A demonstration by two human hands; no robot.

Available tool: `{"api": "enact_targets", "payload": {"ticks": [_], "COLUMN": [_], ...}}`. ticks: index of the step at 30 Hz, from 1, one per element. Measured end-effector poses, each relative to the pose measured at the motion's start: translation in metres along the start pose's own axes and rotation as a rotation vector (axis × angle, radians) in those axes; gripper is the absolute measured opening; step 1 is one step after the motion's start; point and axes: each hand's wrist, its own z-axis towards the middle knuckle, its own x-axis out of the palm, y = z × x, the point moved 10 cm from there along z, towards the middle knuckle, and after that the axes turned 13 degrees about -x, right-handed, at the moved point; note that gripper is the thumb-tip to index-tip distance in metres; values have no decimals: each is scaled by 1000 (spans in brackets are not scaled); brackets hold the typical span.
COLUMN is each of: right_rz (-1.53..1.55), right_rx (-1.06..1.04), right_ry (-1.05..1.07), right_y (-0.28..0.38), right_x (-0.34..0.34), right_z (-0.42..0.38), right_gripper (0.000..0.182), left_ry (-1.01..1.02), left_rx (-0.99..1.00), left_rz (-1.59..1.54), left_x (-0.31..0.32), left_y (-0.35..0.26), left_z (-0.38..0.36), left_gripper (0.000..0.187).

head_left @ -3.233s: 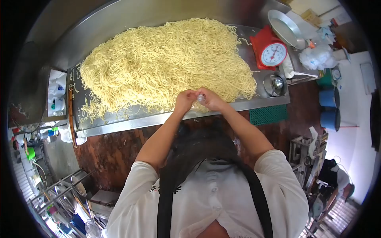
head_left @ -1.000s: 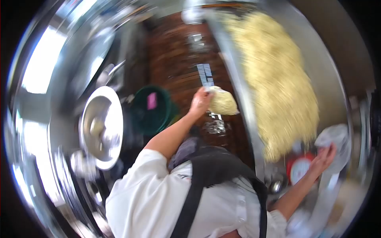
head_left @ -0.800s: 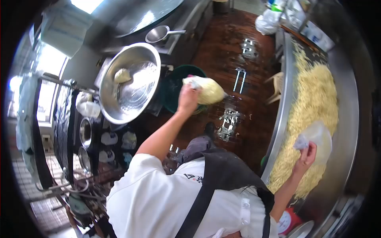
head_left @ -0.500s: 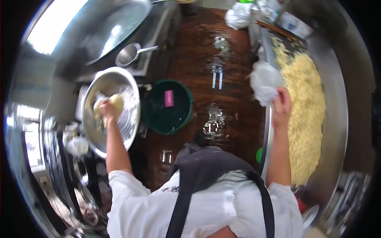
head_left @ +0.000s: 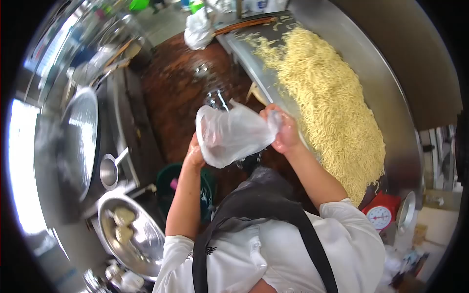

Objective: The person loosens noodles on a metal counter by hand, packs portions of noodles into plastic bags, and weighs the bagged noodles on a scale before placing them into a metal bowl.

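Note:
A translucent plastic bag (head_left: 237,134) is stretched between my two hands in front of my apron. My right hand (head_left: 284,131) is closed on the bunched right end of the bag. At its left edge my left hand (head_left: 196,152) holds the bag, its fingers mostly covered by the film and showing faintly pink through it. Right of the hands, a long heap of yellow noodles (head_left: 327,107) lies on a steel table (head_left: 264,73). Pale yellow lumps (head_left: 123,225) sit in a large steel bowl (head_left: 151,229) at lower left.
A dark green tub (head_left: 167,195) with a pink item stands on the wet brown floor (head_left: 171,93). Along the left are a handled strainer (head_left: 109,171) and a large round pan (head_left: 80,141). A red dial scale (head_left: 378,215) stands at lower right; a white bag (head_left: 198,29) is farther off.
My left hand has left the steel bowl and come to the plastic bag. My right hand has brought the bag from the table edge in front of me. The view has turned right.

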Motion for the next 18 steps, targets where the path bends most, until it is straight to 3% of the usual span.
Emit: {"api": "enact_targets", "payload": {"ticks": [2, 3, 5, 6, 9, 13, 16, 18], "right_rz": [-98, -394, -979, -1237, -2118, -2537, -2586, -2451], "right_rx": [-18, -9, 28, 22, -23, -66, -114, 49], "right_ry": [43, 56, 63, 36, -62, -164, -280, -257], "right_y": [9, 20, 48, 62, 98, 142, 173, 179], "right_x": [-35, -51, -84, -111, -200, -274, -314, -332], "right_z": [26, 40, 75, 94, 158, 256, 311, 333], "right_gripper": [19, 20, 25, 47, 65, 76, 71, 64], "left_ry": [-92, -167, -224, -286, -473, -459, -363, -330], "left_rx": [-231, -175, 169, 127, 109, 89, 55, 31], "left_rz": [-2, -351, 376, 476, 699, 636, 613, 658], "left_x": [3, 24, 34, 35, 31, 49, 67, 80], "left_y": [14, -5, -57, -71, -99, -115, -112, -117], "left_z": [70, 75, 112, 121, 153, 194, 228, 251], "left_gripper": [29, 17, 10, 10, 11, 14, 15, 18]}}
